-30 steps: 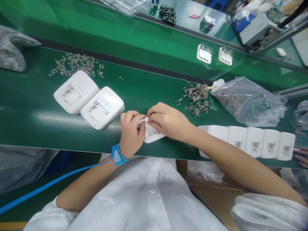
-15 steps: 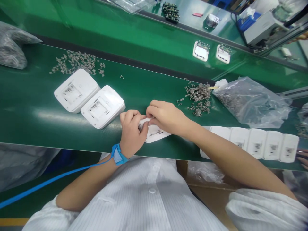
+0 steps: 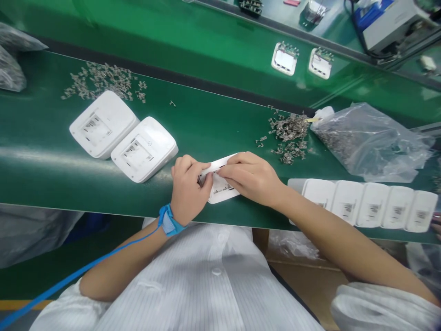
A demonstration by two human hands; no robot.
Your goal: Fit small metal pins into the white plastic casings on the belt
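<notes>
**White plastic housing (image 3: 222, 193) held near the front edge of the counter (image 3: 34, 142)**

You have this housing lying almost flat just above the counter, its label side up and its long side running across your front. Your left hand (image 3: 189, 193) is curled closely around its left end, fingers over the top. Your right hand (image 3: 251, 179) lies across the upper edge, its fingers together and pressing toward the left hand, so both hands are narrow on the piece, not open. A small dark spot shows at the left end by your left fingertips (image 3: 200, 179); the view there is poor, and it may be a metal part, but I cannot confirm it.

A blue wrist strap (image 3: 168, 220) circles your left wrist, and its blue cord (image 3: 86, 269) runs off toward the lower left. Two matching housings (image 3: 124, 138) sit side by side, touching, to the left of your hands. A row of five more housings (image 3: 365, 204) stands edge to edge to the right, beyond your right forearm.

A loose heap of small metal parts (image 3: 289, 138) lies just past your right hand, beside a clear plastic bag of the same parts (image 3: 368, 142). A second heap (image 3: 103, 80) lies behind the left pair. On the green belt beyond (image 3: 206, 32), two housings fitted with metal parts (image 3: 301, 59) sit apart from the rest.
</notes>
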